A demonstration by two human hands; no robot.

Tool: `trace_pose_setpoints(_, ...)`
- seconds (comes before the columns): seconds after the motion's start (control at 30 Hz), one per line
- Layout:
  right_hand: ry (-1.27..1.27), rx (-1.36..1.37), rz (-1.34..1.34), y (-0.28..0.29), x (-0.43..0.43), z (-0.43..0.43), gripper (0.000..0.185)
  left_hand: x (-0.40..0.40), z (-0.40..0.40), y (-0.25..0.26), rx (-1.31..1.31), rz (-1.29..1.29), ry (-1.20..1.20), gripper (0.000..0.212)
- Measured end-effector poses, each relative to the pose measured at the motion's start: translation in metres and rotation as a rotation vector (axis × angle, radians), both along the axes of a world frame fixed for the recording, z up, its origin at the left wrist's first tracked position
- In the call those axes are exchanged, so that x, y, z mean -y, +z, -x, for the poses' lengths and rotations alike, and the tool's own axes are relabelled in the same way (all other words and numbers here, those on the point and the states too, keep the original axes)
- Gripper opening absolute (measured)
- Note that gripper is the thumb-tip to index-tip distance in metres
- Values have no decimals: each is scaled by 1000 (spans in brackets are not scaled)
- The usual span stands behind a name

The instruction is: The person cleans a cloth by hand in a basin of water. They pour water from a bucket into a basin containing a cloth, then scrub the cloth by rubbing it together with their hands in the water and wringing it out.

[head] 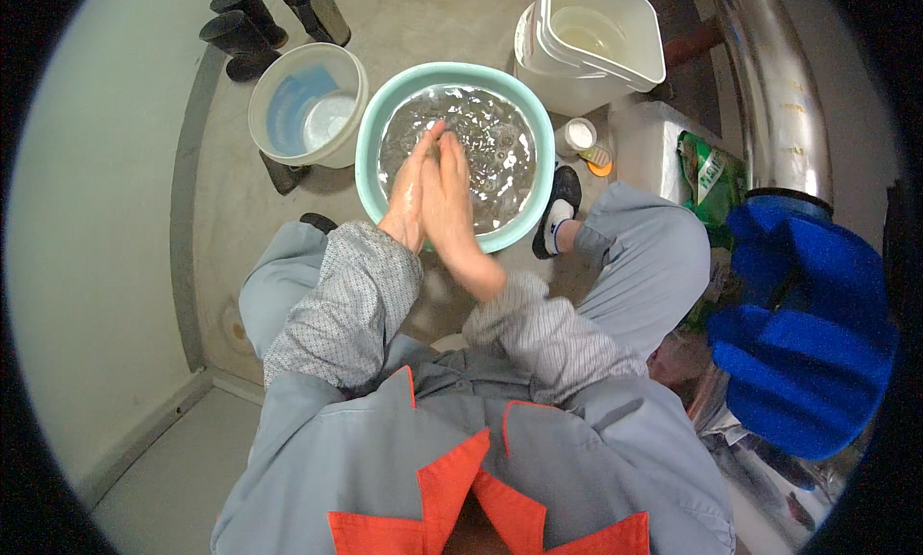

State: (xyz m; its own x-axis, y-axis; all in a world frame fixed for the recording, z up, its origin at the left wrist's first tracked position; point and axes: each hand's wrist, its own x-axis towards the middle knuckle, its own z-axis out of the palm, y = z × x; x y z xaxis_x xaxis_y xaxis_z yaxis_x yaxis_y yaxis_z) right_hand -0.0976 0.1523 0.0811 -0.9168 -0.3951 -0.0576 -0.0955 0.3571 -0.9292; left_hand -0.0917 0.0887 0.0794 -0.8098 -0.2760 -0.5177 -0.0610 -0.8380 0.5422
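Observation:
A round light-green basin (456, 70) with rippling water (497, 158) stands on the floor between my feet. Over its near left part my left hand (409, 187) and my right hand (448, 194) are pressed palm to palm, fingers pointing away from me. Both look wet. Something small and dark shows between the fingers near their tips; I cannot tell what it is. The palms' inner sides are hidden. Grey patterned sleeves cover both forearms.
Left of the basin is a translucent tub (259, 133), with black boots (238, 32) behind. White buckets (577, 86) stand back right, near a small jar of white stuff (577, 135) and a green packet (710, 173). A metal cylinder (786, 108) and blue cloth (807, 324) are far right.

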Motion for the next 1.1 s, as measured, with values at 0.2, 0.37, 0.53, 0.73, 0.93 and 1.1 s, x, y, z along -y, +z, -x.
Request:
trace_pose_setpoints(0.2, 74, 449, 172, -8, -8, 51, 62, -18, 7, 7, 34, 150, 28, 41)
trace_pose_setpoints(0.37, 201, 421, 299, 13, -26, 23, 71, -2, 10, 7, 146, 529, -18, 44)
trace_pose_setpoints(0.53, 482, 900, 413, 20, -51, 55, 34, 5, 18, 7, 66, 559, -289, 45)
trace_pose_setpoints(0.73, 412, 1174, 379, 12, -52, 67, 24, 7, 17, 24, -81, 484, -449, 33)
trace_pose_setpoints(0.93, 215, 1221, 191, 8, -40, 61, 49, 0, 20, 1, 29, 420, -245, 27)
trace_pose_setpoints(1.1, 161, 993, -42, -28, -31, 55, 47, -3, 25, -6, 103, 502, -164, 23)
